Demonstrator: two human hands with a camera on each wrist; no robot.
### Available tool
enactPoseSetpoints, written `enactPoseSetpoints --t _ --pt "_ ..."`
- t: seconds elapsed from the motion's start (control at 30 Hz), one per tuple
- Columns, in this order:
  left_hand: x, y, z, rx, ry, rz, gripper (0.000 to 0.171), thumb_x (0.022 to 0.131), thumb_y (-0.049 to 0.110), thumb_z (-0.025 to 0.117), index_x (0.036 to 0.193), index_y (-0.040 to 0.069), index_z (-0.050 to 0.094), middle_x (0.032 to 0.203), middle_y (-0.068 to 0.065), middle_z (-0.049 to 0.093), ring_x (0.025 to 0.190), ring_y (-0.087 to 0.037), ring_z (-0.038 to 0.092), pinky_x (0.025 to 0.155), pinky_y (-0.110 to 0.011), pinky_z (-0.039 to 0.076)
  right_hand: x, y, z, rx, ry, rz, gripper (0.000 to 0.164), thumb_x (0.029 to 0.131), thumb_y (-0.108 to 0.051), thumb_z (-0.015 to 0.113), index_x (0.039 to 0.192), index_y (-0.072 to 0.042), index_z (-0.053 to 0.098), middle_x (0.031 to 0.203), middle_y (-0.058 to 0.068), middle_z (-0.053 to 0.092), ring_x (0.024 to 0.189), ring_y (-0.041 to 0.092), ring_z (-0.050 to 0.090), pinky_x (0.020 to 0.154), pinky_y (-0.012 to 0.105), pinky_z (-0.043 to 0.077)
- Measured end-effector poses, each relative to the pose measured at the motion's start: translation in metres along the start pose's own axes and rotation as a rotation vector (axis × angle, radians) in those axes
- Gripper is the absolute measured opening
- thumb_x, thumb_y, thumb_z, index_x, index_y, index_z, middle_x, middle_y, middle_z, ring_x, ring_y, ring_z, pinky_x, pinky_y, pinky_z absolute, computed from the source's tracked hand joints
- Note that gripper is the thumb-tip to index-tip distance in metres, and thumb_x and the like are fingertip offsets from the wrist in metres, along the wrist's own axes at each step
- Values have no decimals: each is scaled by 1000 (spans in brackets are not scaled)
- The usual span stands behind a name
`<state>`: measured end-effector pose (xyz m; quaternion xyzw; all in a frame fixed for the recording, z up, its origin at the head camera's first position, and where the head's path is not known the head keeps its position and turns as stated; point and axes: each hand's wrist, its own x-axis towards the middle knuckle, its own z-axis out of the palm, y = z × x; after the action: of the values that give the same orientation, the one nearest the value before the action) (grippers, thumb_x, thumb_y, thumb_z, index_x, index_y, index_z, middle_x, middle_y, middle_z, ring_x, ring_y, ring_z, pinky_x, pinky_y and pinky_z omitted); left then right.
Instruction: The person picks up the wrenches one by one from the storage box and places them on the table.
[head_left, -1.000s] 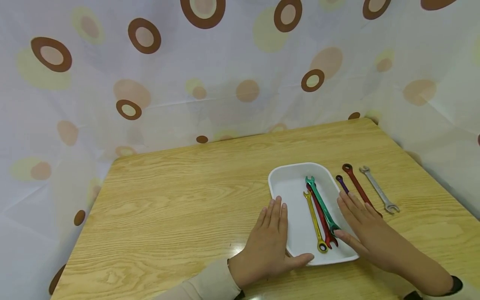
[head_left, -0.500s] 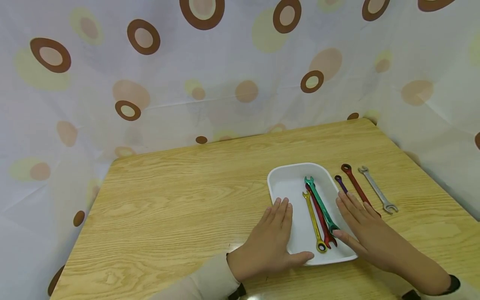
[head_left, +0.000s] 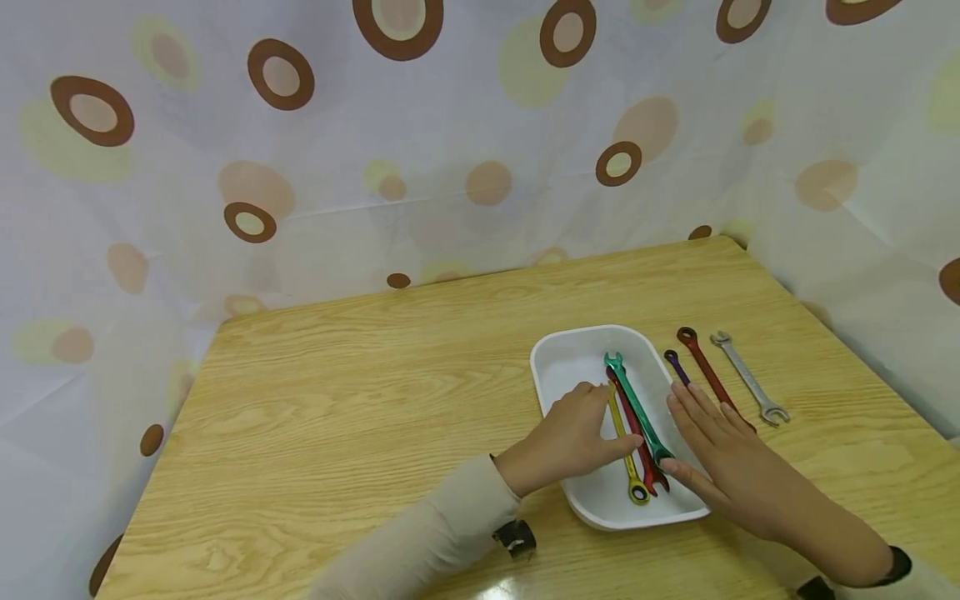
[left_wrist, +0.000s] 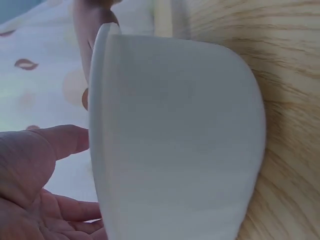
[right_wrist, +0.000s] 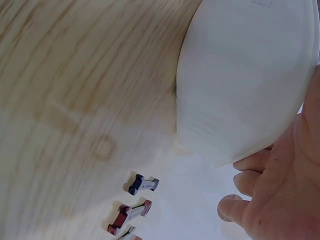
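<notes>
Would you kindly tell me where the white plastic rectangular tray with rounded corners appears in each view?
Head: the tray sits right of centre, in the lower half.
Left wrist: its outer wall fills the middle, down to the bottom edge.
Right wrist: its outer wall is at upper right.
Shared landmark: the light-brown wood-grain tabletop, visible in all three views.

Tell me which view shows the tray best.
The head view: it shows the tray's inside and the wrenches in it, though the left hand and right hand cover parts. The left wrist and right wrist views each show only part of its outside, rim included.
</notes>
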<state>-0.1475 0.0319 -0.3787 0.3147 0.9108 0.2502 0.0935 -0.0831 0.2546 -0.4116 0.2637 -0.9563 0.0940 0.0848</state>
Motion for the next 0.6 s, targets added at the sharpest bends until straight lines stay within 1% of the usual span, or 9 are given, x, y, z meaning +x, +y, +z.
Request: enactPoseSetpoints --t 0.07,0.1,0.13,0.2,0.33,0.47,0.53,0.6 --pt "6 1 2 -17 -16 -7 46 89 41 66 113 2 62 96 -3 62 78 -6 54 58 -16 46 0 0 0 -1 1 -3 75 97 -38 54 151 1 19 157 21 18 145 12 -14 113 25 -15" --pt "8 0 3 -24 -26 -12 40 89 40 66 106 3 64 86 0 59 71 -6 50 53 -15 43 1 0 0 -3 3 -3 75 97 -38 54 151 1 19 157 21 19 145 11 -14 113 25 -15" --pt "11 0 5 -27 -36 -20 35 89 39 67 99 5 64 79 1 55 65 -6 46 50 -16 40 1 0 0 -5 4 -3 75 97 -38 54 151 1 19 157 21 19 145 11 -14 113 25 -15" --pt "16 -1 8 -23 -52 -43 31 89 36 67 91 6 62 71 3 48 61 -7 42 47 -18 38 1 0 0 -10 3 0 75 97 -38 54 151 1 19 156 21 20 145 12 -13 113 26 -15" --pt "25 -5 18 6 -80 -104 28 88 34 69 82 8 60 70 2 47 61 -8 44 47 -19 39 1 0 0 -13 -7 10 75 97 -39 53 151 1 18 156 22 21 146 15 -12 113 26 -16" --pt "33 -6 26 15 -108 -153 33 88 33 69 67 10 57 64 2 48 54 -8 46 42 -19 39 0 0 0 -12 -19 16 76 98 -39 52 152 1 16 157 22 19 146 15 -13 113 27 -16" --pt "37 -7 30 22 -115 -183 35 88 33 70 65 10 56 62 2 49 51 -8 47 41 -19 39 0 0 0 -12 -19 16 76 98 -39 52 152 1 17 157 21 19 145 12 -14 113 26 -16" --pt "39 -7 33 47 -111 -195 35 88 33 70 64 11 56 62 2 49 52 -8 47 42 -19 39 0 -1 0 -11 -20 14 76 98 -39 53 152 1 17 157 21 19 144 11 -15 112 25 -16"
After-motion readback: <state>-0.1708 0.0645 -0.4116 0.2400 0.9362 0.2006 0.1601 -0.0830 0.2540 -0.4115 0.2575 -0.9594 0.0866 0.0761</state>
